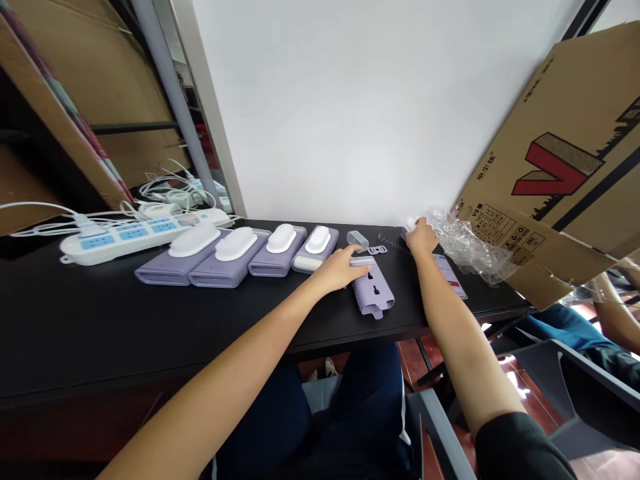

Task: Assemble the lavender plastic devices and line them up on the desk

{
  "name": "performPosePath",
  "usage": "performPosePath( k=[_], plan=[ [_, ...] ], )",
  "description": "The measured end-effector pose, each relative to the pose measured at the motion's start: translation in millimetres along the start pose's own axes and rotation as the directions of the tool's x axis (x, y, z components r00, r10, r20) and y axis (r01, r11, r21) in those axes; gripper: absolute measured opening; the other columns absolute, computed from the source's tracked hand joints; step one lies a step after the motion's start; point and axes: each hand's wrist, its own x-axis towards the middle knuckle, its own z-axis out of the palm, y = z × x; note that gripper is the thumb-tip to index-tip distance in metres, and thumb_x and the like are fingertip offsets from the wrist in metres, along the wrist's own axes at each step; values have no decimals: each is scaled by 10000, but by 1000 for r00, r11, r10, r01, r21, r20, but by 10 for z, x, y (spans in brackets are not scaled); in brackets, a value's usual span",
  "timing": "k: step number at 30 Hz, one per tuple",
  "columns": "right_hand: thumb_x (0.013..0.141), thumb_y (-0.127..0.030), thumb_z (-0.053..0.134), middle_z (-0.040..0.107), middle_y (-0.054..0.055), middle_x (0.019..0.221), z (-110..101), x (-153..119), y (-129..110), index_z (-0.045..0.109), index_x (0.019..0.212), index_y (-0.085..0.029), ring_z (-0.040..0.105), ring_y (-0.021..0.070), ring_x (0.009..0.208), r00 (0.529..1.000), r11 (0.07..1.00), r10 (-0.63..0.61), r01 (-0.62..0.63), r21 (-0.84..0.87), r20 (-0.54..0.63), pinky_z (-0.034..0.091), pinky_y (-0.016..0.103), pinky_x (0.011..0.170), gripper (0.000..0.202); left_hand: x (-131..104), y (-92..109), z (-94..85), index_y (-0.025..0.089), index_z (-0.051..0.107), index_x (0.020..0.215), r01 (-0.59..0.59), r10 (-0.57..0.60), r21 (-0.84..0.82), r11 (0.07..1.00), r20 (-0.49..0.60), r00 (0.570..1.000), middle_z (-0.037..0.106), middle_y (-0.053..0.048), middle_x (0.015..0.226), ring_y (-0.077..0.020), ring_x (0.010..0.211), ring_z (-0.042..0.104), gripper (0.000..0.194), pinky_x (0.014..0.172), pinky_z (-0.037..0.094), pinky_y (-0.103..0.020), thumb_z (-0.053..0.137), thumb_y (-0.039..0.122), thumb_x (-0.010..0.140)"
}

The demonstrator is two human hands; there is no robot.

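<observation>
My left hand [340,270] is closed on the far end of an open-ended light-purple box [374,293] with dark cutouts and a loose flap facing me. The thumb lies over the box's top. At the back of the table, my right hand [423,237] is closed around a small white piece [411,225], mostly covered by the fingers. Between the hands lie a clear plastic cap [357,239] and a small purple tag with dark cutouts [377,250]. Left of my left hand stands a row of purple boxes [215,270], each topped by a white oval piece [237,244].
A white power strip [145,235] with tangled cables is at the left. Crumpled clear plastic [467,243] and a phone-like flat item [450,275] lie right of my right arm. A large cardboard box [560,167] leans at the right. Another person's arm [617,313] shows there.
</observation>
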Motion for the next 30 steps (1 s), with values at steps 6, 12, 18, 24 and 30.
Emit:
performPosePath(
  k=[6, 12, 18, 24, 30],
  plan=[
    [1004, -505, 511, 763, 134, 1109, -364, -451, -18, 497, 1396, -231, 726, 323, 1006, 998, 916, 25, -43, 400, 50, 522, 414, 919, 480, -61, 30, 2, 219, 527, 1557, 0, 18, 138, 990, -127, 992, 618, -217, 1442, -340, 1110, 736, 679, 906, 587, -424, 626, 538, 967],
    [973, -553, 547, 778, 109, 1174, -603, -1799, 122, 428, 1589, -356, 760, 390, 975, 964, 863, -267, 235, 448, 9, 574, 494, 871, 658, -73, 73, -8, 96, 654, 1283, 71, -48, 227, 971, -102, 994, 778, -243, 1099, -410, 1052, 762, 608, 920, 549, -493, 329, 567, 1075],
    [1012, -462, 462, 650, 163, 1375, -364, -2479, -89, 484, 1622, -394, 749, 399, 1038, 930, 868, -365, 329, 371, 30, 629, 549, 782, 614, -10, 2, -21, 215, 623, 913, 96, -96, 29, 995, -22, 995, 676, -53, 646, -235, 514, 629, 366, 615, 508, -369, 337, 396, 1053],
    [932, -509, 652, 600, 170, 1459, -231, -2495, -79, 465, 1622, -368, 675, 428, 1273, 924, 828, -381, 360, 431, -39, 633, 590, 910, 729, -14, -49, -21, 215, 650, 1032, 112, -108, -174, 978, 27, 994, 698, -51, 773, -199, 585, 635, 325, 496, 465, -292, 438, 462, 1040],
    [948, -518, 632, 564, 139, 1571, -344, -2260, -87, 437, 1624, -310, 556, 359, 1468, 947, 663, -305, 286, 692, -99, 543, 543, 1127, 734, -34, 73, -44, 304, 594, 1366, 1, -53, -681, 732, -56, 997, 713, -78, 1274, -204, 938, 743, 392, 732, 637, -345, 535, 526, 1048]
  ],
)
